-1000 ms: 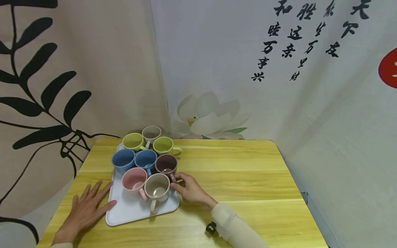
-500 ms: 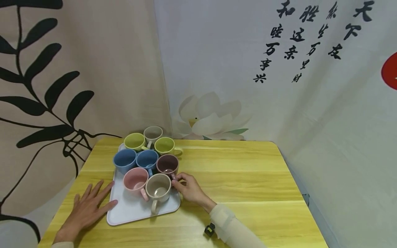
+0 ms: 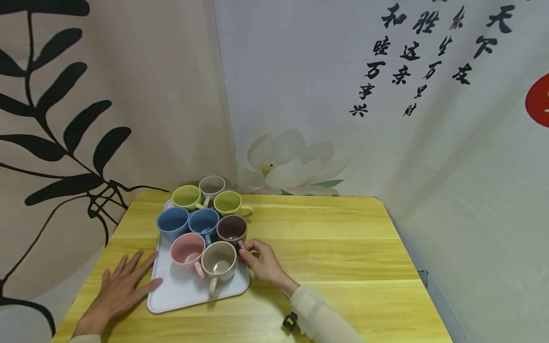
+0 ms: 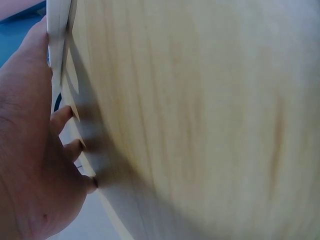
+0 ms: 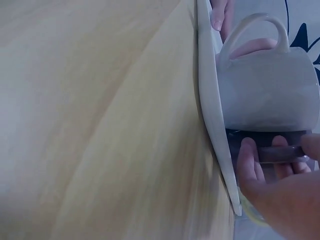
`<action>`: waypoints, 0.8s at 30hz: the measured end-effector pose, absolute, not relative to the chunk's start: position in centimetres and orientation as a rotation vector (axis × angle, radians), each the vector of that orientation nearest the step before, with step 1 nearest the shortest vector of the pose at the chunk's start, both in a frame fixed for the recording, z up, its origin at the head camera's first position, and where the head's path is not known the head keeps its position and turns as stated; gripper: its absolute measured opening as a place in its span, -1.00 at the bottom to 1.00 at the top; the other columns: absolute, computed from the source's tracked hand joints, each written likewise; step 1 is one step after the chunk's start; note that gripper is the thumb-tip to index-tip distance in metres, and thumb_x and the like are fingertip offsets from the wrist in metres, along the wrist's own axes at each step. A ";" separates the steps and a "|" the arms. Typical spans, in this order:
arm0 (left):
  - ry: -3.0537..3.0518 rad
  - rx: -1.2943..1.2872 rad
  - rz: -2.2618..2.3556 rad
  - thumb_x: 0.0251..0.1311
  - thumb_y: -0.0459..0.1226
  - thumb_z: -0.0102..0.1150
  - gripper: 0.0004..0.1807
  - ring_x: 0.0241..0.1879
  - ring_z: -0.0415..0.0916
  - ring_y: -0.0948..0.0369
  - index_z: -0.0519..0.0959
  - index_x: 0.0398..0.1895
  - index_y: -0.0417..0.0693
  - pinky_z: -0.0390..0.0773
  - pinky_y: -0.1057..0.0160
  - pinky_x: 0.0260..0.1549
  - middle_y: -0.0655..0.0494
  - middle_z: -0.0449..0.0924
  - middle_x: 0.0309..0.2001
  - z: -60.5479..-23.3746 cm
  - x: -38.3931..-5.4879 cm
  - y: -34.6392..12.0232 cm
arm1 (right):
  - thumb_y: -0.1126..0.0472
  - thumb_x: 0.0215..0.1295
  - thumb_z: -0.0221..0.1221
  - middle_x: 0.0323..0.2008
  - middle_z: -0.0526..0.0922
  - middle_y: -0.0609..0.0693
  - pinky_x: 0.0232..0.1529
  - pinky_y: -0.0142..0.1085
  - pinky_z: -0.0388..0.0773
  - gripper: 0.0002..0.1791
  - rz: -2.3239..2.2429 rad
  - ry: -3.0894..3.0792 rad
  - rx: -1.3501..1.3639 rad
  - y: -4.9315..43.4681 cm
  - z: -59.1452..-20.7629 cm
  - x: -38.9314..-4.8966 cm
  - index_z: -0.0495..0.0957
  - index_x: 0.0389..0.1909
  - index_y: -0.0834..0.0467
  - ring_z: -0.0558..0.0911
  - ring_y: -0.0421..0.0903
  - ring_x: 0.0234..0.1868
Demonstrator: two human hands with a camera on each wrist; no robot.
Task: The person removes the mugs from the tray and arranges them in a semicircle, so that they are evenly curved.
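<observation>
Change is almost none: compared with half a second ago, I see the purple mug (image 3: 232,228) in the same place, lower centre of the frame, at the right side of the white tray (image 3: 171,295), just beside a blue mug (image 3: 203,220). The right hand (image 3: 267,264) pinches its handle (image 3: 242,245) between the fingers; the left hand (image 3: 121,287), fingers straight and spread, touches the tray's left edge. I judge the work is pausing at this grip.

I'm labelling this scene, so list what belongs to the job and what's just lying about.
Apparently in the job:
right hand, pinching the purple mug by its handle
left hand, touching the white tray
beige mug
pink mug
blue mug, second blue mug
green mug, second green mug
pale mug

Just around it:
wooden table
printed backdrop
small black device
</observation>
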State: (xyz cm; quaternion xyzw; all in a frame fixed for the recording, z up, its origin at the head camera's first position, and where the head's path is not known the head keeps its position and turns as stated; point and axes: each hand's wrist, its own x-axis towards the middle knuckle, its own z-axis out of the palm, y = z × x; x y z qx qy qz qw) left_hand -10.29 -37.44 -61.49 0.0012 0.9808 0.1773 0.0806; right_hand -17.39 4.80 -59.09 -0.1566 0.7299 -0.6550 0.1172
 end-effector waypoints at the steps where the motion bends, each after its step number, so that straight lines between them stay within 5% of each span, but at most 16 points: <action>1: 2.933 0.004 0.528 0.52 0.49 0.04 0.06 0.65 -0.19 -0.78 0.07 0.88 0.23 -0.34 -0.97 0.36 -0.58 -0.06 0.77 -61.5 -10.3 -37.4 | 0.27 0.68 0.26 -0.02 0.81 0.36 0.01 0.13 0.90 -0.79 -1.921 2.137 -0.454 4.8 -59.2 -17.4 0.63 -0.11 0.39 0.85 0.47 0.00; 15: 2.928 -0.004 0.514 0.52 0.51 0.02 0.07 0.65 -0.22 -0.79 0.07 0.88 0.22 -0.36 -0.97 0.36 -0.57 -0.09 0.78 -61.7 -10.4 -37.4 | 0.27 0.68 0.27 -0.02 0.79 0.44 0.12 0.22 0.85 -0.77 -1.986 2.154 -0.490 6.6 -58.4 -15.7 0.62 -0.08 0.42 0.85 0.45 0.02; 24: 2.931 -0.001 0.524 0.52 0.50 0.03 0.07 0.65 -0.22 -0.79 0.07 0.88 0.22 -0.35 -0.97 0.35 -0.58 -0.09 0.78 -61.7 -10.4 -37.5 | 0.24 0.69 0.27 0.05 0.78 0.49 0.25 0.16 0.83 -0.79 -1.973 2.170 -0.476 8.9 -58.1 -14.9 0.64 -0.02 0.37 0.90 0.02 -0.02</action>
